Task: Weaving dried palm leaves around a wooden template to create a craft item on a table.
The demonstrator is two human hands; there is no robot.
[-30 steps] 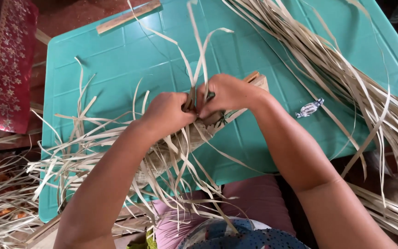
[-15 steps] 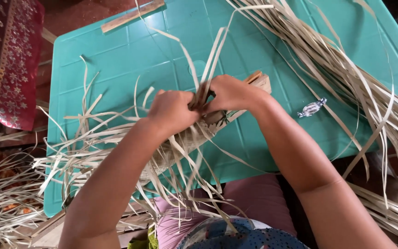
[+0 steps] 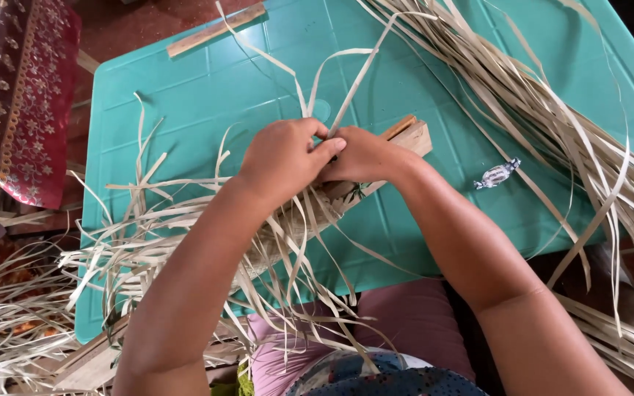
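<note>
My left hand [image 3: 282,158] and my right hand [image 3: 361,155] meet in the middle of a teal plastic table [image 3: 207,95], both pinching pale dried leaf strips [image 3: 335,81] that rise up between the fingers. Under the hands lies a partly woven strip of the same leaf on a long wooden block [image 3: 409,133], which runs diagonally toward me. Loose strip ends [image 3: 155,242] fan out to the left and hang over the near edge. What the fingertips grip is partly hidden by the hands themselves.
A large bundle of long dried leaf strips [image 3: 544,110] crosses the table's right side. A small wrapped candy [image 3: 497,173] lies right of my right arm. A wooden stick [image 3: 214,31] rests at the far edge. A dark red embroidered cloth [image 3: 16,95] sits at left.
My hands have closed tighter together over the weave, the left thumb now across the right fingers. The upright strips have shifted and the view has drifted slightly.
</note>
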